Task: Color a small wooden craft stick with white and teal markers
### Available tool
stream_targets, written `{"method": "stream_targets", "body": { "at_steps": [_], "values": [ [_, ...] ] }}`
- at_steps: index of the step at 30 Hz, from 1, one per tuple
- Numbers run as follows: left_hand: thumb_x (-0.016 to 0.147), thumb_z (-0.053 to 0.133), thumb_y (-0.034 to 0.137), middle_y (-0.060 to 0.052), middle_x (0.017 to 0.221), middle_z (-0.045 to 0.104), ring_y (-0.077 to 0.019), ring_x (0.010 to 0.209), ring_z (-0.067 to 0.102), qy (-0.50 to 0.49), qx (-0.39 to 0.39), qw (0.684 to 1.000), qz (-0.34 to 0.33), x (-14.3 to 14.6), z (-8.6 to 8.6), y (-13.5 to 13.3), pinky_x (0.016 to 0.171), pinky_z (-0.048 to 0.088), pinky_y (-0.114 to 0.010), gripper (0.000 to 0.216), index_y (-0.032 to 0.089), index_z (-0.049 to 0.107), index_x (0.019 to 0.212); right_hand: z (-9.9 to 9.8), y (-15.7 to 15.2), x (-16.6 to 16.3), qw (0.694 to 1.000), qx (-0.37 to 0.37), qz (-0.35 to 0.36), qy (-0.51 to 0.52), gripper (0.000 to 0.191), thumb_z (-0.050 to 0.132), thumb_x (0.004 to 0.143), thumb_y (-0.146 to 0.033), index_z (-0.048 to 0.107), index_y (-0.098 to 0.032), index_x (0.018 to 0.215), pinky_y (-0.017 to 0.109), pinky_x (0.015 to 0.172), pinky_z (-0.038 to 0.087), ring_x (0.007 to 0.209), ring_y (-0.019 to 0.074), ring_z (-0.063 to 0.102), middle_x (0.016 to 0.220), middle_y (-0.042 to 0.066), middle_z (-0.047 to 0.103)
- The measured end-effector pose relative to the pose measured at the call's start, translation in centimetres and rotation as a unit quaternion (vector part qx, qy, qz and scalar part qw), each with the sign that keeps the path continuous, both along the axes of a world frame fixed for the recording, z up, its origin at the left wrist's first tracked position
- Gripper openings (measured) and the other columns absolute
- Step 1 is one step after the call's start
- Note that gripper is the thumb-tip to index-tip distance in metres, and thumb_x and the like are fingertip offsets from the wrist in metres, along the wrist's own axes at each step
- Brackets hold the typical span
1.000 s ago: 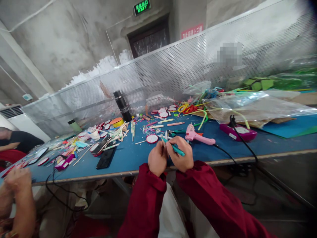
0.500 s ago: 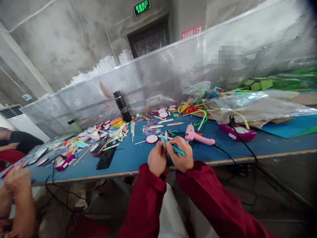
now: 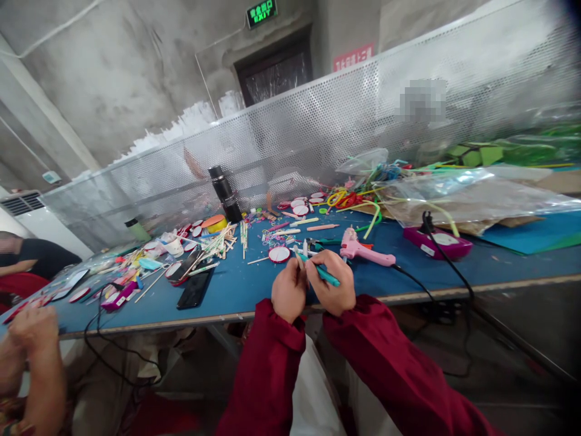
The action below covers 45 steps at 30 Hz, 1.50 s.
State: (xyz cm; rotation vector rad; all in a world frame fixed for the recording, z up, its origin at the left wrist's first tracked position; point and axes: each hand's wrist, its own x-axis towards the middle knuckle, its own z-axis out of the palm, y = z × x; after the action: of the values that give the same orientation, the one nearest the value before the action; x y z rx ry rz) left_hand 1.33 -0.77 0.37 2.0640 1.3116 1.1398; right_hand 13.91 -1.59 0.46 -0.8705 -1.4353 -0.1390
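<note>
Both my hands meet over the near edge of the blue table (image 3: pixel 236 290). My right hand (image 3: pixel 333 283) is closed around a teal pen-like tool (image 3: pixel 327 277), its tip pointing left toward my left hand. My left hand (image 3: pixel 287 292) is closed in a pinch on a thin pale stick (image 3: pixel 298 259) that pokes up between the fingers. Just beyond the hands lie a round red-rimmed white disc (image 3: pixel 278 254) and a pink glue gun (image 3: pixel 363 249) with a black cord.
Craft sticks, discs and coloured tubes litter the table. A black phone (image 3: pixel 194 290) lies to the left, a black cylinder (image 3: pixel 224 194) stands at the back, a magenta device (image 3: pixel 433 241) and plastic bags sit right. Another person's hand (image 3: pixel 31 339) is at far left. A perforated metal screen backs the table.
Almost nothing differs. My hands stay together in the same spot, and the view has drifted very slightly.
</note>
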Motion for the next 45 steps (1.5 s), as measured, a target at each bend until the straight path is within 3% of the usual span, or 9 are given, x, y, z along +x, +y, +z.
{"method": "stream_targets", "body": {
  "at_steps": [19,24,34,45],
  "values": [
    [0.102,0.041,0.040,0.001,0.074,0.062,-0.0162,0.078,0.061,-0.006,0.013,1.000,-0.007,-0.05,-0.34,0.23,0.078,0.048,-0.027,0.024,0.023,0.058,0.100,-0.26,0.17,0.03,1.000,0.012,0.009,-0.006,0.016,0.060,0.092,-0.020,0.053,-0.024,0.078,0.032,0.070,0.046,0.072,0.0182,0.058,0.074,0.001,0.061],
    [0.101,0.042,0.040,0.002,0.076,0.064,-0.0159,0.075,0.060,-0.007,0.006,1.000,-0.009,-0.03,-0.35,0.26,0.074,0.047,-0.026,0.023,0.024,0.059,0.103,-0.11,0.05,-0.02,1.000,0.005,-0.017,0.008,0.016,0.059,0.092,-0.021,0.053,-0.023,0.078,0.032,0.068,0.045,0.071,0.0183,0.058,0.074,0.001,0.062],
    [0.101,0.041,0.041,0.000,0.076,0.063,-0.0179,0.081,0.062,-0.014,0.012,1.000,-0.008,-0.09,-0.40,0.27,0.079,0.049,-0.029,0.026,0.023,0.059,0.107,-0.13,0.10,-0.03,1.000,0.008,-0.008,0.004,0.016,0.060,0.092,-0.022,0.054,-0.024,0.078,0.033,0.069,0.046,0.072,0.0185,0.059,0.074,0.002,0.063],
    [0.101,0.040,0.043,0.001,0.076,0.063,-0.0163,0.071,0.057,-0.011,0.006,1.000,-0.002,-0.03,-0.54,0.30,0.071,0.046,-0.028,0.027,0.024,0.059,0.104,-0.23,0.20,0.04,1.000,0.011,-0.007,0.004,0.015,0.061,0.091,-0.020,0.054,-0.024,0.078,0.032,0.070,0.046,0.073,0.0187,0.059,0.075,0.001,0.062]
  ]
}}
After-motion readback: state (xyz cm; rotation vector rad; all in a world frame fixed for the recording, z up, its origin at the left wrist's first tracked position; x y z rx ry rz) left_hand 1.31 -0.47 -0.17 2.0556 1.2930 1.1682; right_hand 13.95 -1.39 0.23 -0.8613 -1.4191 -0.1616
